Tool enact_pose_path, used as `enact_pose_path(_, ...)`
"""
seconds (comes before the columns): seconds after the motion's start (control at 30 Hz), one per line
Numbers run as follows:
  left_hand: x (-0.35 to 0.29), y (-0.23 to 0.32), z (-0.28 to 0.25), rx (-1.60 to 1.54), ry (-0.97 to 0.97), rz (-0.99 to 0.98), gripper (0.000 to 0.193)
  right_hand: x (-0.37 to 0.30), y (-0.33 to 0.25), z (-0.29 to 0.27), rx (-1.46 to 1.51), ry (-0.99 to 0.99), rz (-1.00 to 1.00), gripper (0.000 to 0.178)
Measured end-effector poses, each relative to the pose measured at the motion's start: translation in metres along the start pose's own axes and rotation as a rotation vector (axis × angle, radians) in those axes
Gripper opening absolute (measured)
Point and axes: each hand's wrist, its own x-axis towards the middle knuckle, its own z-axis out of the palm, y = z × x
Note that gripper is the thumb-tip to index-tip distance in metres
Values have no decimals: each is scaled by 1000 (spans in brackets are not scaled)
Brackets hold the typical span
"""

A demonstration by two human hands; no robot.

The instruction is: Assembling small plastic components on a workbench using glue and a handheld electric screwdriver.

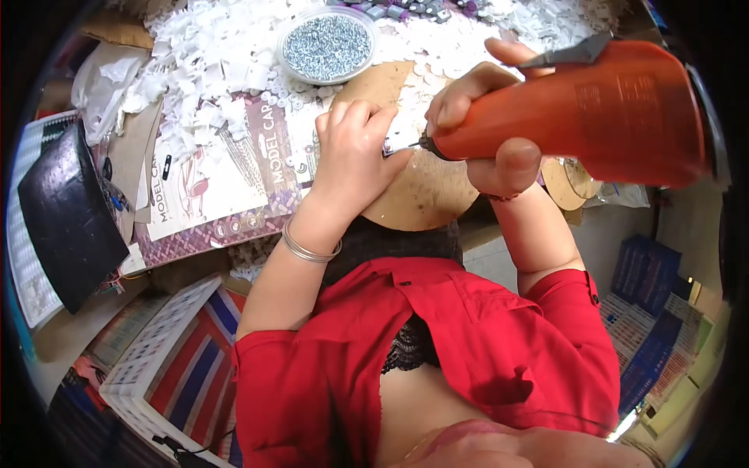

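My right hand [462, 92] grips an orange-red electric screwdriver [581, 117] with a grey lever along its top. It lies nearly level, its thin dark bit pointing left toward my left hand [349, 148]. The fingers of that left hand are closed, thumb and forefinger around a small part mostly hidden under them; the bit's tip meets it or comes very close. Beneath both hands is a round brown board [421, 199]. Just beyond the left hand stands a clear round tub [285, 47] full of small silvery screws.
White plastic pieces [203, 54] are heaped across the back of the table, with small white discs [425, 74] around the tub. Dark grey parts [398, 9] lie at the far edge. Printed cardboard [211, 187] covers the left side, near a black bin [74, 218]. A white crate [148, 390] stands below.
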Motion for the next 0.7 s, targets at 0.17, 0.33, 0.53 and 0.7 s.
enact_pose_path(0.17, -1, -2, 0, 27, -21, 8, 55, -11, -4, 8, 65, 34, 145, 84)
enact_pose_path(0.33, -6, -6, -9, 32, 35, 52, 44, 3, -9, 9, -189, 104, 167, 91)
enact_pose_path(0.53, -22, -12, -135, 0, -567, -220, 38, 64, -46, -44, -211, 116, 80, 84)
enact_pose_path(0.7, -64, -59, -149, 395, 83, -344, 14, 86, -50, -31, -664, 346, -408, 46)
